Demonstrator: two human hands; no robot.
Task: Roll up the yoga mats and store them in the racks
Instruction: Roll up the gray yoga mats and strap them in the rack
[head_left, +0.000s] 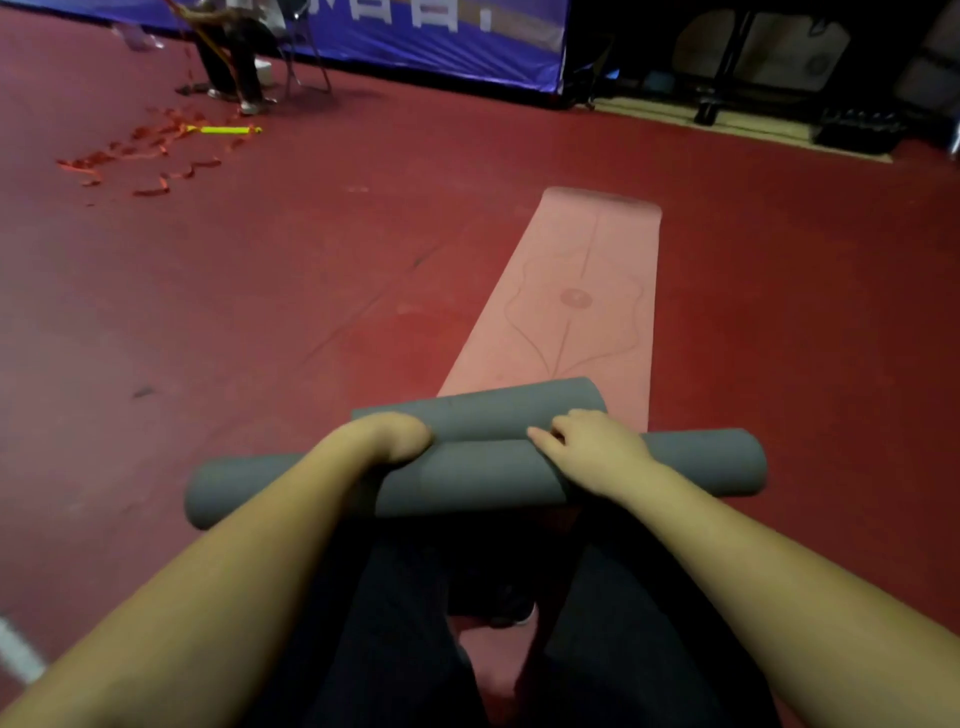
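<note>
A pink yoga mat (582, 291) lies flat on the red floor and runs away from me. Its near end is rolled into a short roll (483, 408) that shows a grey underside. In front of that, a longer grey rolled mat (291, 483) lies crosswise just beyond my knees. My left hand (392, 436) bends over the long roll, with its fingers tucked out of sight into the gap between the two rolls. My right hand (592, 449) lies across the seam, fingers curled onto the short roll and thumb pointing left.
A seated person's legs (234, 67) and a chair are at the far left, with red ribbon scraps (140, 156) and a yellow-green stick (226, 130) on the floor nearby. A blue banner (415, 41) lines the back. Dark equipment and a stand (727, 67) fill the far right corner.
</note>
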